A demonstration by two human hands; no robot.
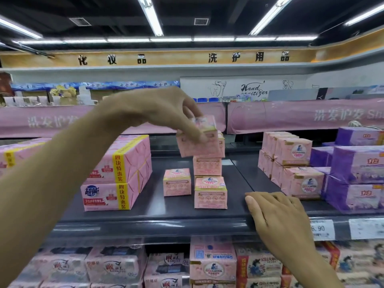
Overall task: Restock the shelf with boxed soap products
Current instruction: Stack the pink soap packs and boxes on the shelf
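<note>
Grasping a pink soap box [202, 145] at the top of the stack [207, 166], the left hand [164, 109] reaches in; the right hand [278, 219] rests on the shelf [145, 213], fingers released.

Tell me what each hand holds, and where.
Left hand grips a soap box by its top, fingers over the front. Right hand holds nothing; it rests on the shelf.

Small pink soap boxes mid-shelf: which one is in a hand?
The tilted small pink soap box raised above the middle stack, gripped by the left hand; the other small boxes sit level on the shelf, untouched.
</note>
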